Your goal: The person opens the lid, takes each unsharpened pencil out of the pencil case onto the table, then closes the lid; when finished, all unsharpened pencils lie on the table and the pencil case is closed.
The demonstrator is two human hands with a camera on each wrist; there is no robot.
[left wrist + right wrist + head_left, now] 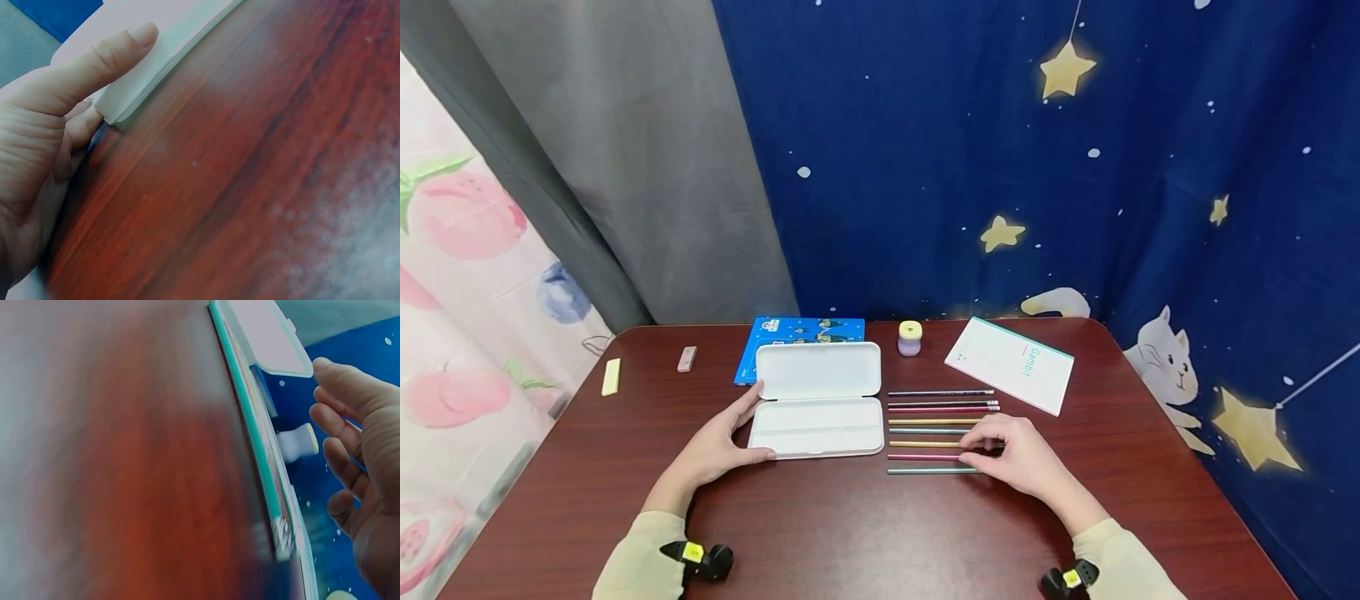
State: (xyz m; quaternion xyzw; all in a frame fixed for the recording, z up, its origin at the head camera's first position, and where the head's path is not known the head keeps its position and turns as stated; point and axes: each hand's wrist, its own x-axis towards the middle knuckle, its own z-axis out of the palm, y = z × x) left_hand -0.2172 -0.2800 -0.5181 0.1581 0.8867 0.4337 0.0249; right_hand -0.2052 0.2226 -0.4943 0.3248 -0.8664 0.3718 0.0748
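An open white pencil case (pixel 816 429) lies on the table with its lid (pixel 818 371) tipped back. My left hand (pixel 722 446) grips its left end, the thumb at the near corner and the fingers along the side; the left wrist view shows the thumb over the case edge (pixel 150 78). Right of the case, several pencils lie in parallel rows, a teal pencil (pixel 925 472) nearest me. My right hand (pixel 1011 450) is over the right ends of the nearer pencils, fingers loosely bent. In the right wrist view nothing shows between those fingers (pixel 340 425).
Behind the case lies a blue printed packet (pixel 748 362), partly hidden by the lid. A yellow and lilac container (pixel 910 339) and a white notebook (pixel 1011 367) are at the back. A pale pink block (pixel 687 359) and a yellow strip (pixel 611 377) lie at the left.
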